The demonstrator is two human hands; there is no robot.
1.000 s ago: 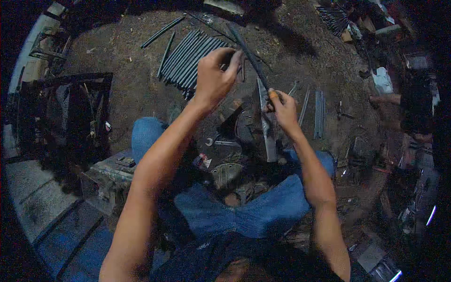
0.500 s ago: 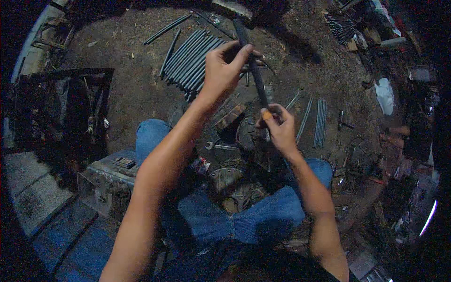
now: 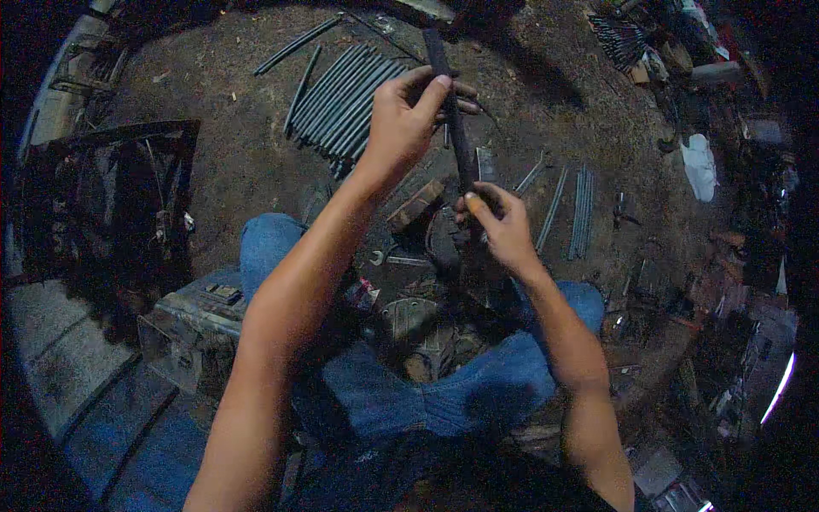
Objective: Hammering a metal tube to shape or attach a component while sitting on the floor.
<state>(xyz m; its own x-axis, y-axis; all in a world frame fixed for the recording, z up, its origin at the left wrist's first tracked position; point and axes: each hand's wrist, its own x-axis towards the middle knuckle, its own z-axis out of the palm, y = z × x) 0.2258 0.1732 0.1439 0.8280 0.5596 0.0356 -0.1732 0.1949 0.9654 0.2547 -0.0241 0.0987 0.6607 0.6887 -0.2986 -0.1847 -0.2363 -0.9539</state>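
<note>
L hand (image 3: pixel 405 107) grips a dark bar (image 3: pixel 459 145) w/ thumb on top & fingers behind, R hand (image 3: pixel 503 226) pinching its near end, the bar tilted a bit, far end to the L. On the dirt floor (image 3: pixel 230 162) a row of grey rods (image 3: pixel 345 98) lies beyond & L of the L hand, a few thin rods (image 3: pixel 583 213) R of the R hand, then a hammer (image 3: pixel 621 209) & white bag (image 3: pixel 699 168). Btwn the jeans-clad knees & hands: wrench (image 3: pixel 405 260), block (image 3: pixel 415 205); metal box (image 3: pixel 196 316) by L knee.
</note>
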